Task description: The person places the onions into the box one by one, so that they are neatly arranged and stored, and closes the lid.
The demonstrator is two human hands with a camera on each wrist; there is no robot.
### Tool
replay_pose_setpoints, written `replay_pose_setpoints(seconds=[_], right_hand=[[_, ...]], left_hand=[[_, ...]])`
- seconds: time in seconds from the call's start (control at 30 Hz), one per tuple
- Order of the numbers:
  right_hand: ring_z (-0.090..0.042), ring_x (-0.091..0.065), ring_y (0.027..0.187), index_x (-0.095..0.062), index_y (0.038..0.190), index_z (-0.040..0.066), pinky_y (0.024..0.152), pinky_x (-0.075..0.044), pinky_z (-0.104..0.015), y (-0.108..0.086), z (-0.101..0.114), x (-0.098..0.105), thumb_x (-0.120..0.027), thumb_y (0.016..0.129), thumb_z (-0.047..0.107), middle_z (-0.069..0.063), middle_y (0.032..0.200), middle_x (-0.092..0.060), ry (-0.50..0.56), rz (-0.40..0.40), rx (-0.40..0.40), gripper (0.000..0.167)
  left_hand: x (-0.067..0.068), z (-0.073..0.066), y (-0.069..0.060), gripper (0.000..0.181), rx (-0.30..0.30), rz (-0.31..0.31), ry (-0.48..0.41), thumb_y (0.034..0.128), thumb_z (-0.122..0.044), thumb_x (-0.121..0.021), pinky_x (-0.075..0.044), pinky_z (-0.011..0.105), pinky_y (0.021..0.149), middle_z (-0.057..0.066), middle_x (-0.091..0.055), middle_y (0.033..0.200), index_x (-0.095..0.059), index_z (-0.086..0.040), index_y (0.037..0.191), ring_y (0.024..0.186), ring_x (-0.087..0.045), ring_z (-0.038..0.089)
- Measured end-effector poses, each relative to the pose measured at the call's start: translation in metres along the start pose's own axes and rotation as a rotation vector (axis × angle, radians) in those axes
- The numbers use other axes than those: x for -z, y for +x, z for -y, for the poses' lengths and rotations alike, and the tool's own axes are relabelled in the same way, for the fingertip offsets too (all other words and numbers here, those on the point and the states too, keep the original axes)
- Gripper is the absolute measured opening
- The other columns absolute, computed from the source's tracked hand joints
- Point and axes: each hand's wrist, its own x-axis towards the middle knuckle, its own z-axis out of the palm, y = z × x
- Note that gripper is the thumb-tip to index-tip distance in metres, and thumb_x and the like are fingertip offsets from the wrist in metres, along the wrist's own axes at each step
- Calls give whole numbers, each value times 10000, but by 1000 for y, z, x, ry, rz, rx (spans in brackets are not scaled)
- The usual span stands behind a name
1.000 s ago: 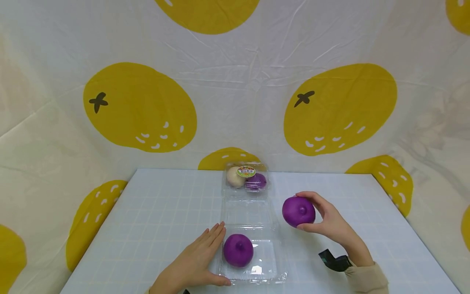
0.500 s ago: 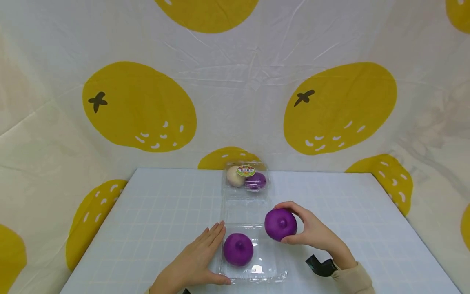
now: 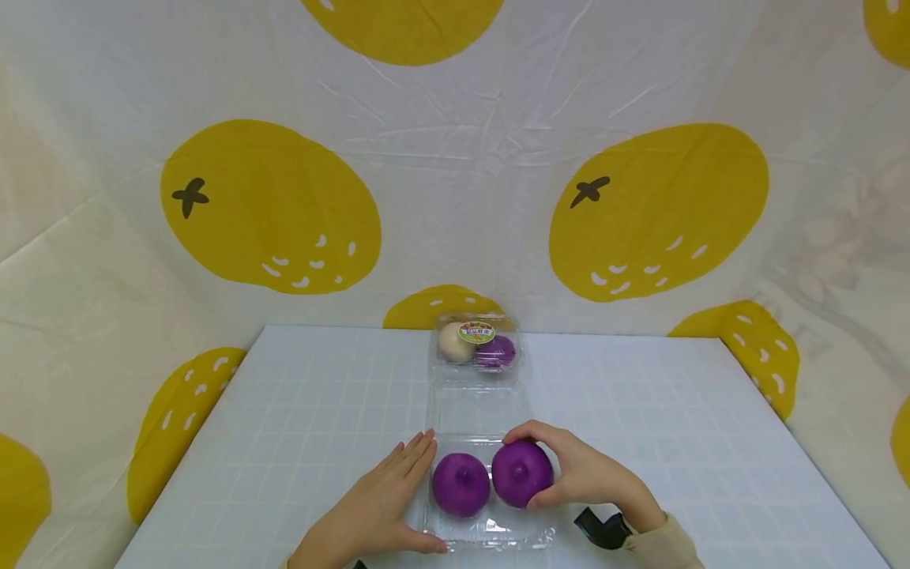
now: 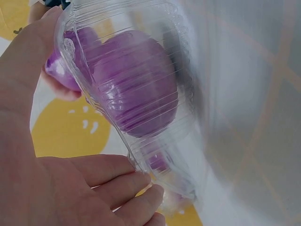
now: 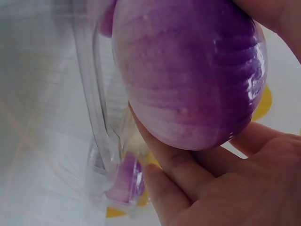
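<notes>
An open clear plastic clamshell box (image 3: 501, 542) lies in front of me, its lid (image 3: 478, 411) folded back flat. One purple onion (image 3: 460, 484) sits in its left half. My left hand (image 3: 380, 502), fingers straight, rests along the box's left edge; in the left wrist view the onion (image 4: 136, 84) shows through the ribbed wall. My right hand (image 3: 590, 474) grips a second purple onion (image 3: 522, 474) between thumb and fingers, over the right half beside the first. The right wrist view has this onion (image 5: 188, 70) level with or above the box rim; whether it touches the bottom is hidden.
Behind the lid stands a closed clear box (image 3: 476, 344) with a pale round thing, a purple onion and a label on top. The table (image 3: 320, 411) has a pale grid. A curtain with yellow fruit prints (image 3: 270, 205) hangs behind.
My right hand has carried its onion left and toward me, from beside the box to over its right half. The left hand has stayed at the box's edge.
</notes>
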Motion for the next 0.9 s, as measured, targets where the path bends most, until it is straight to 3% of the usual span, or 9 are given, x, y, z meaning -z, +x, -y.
replay_pose_setpoints(seconds=[0.3, 0.5, 0.6, 0.73, 0.9], right_hand=[[-138, -555, 1156, -541, 1315, 136, 977, -483, -327, 2, -2, -6, -880, 724, 219, 38, 1259, -598, -13, 88, -29, 686], [-144, -551, 1130, -561, 1288, 134, 926, -508, -322, 3, 0, -8, -872, 747, 247, 10, 1236, -593, -26, 101, -22, 634], [-160, -545, 1173, -576, 1280, 132, 1054, -440, -470, 4, 0, -10, -876, 743, 273, 24, 1242, -603, -68, 99, -24, 630], [-156, -529, 1233, -596, 1271, 135, 1126, -178, -675, 5, 0, -13, -883, 724, 304, 59, 1236, -620, -142, 106, -27, 640], [-103, -551, 1191, -613, 1264, 112, 1095, -110, -731, 7, -1, -18, -886, 708, 339, 87, 1204, -622, -210, 145, -27, 660]], left_hand=[[-1, 1, 0, 1219, -8, -10, 2, 736, -831, -581, -286, 512, 1156, 189, -255, 1604, -290, 50, 1526, 1473, -247, 340], [-2, 2, 0, 1216, -12, -20, 2, 732, -817, -607, -279, 505, 1160, 196, -257, 1600, -294, 53, 1523, 1472, -245, 345], [-2, 2, 0, 1216, -10, -20, -4, 730, -812, -616, -278, 506, 1160, 194, -259, 1600, -296, 52, 1523, 1471, -246, 346], [-2, 1, 1, 1220, -2, -12, -12, 728, -817, -611, -279, 511, 1159, 190, -253, 1604, -291, 49, 1526, 1473, -247, 341], [-3, 2, 1, 1221, -7, -12, -3, 728, -822, -604, -275, 504, 1162, 194, -255, 1602, -292, 48, 1526, 1473, -246, 340]])
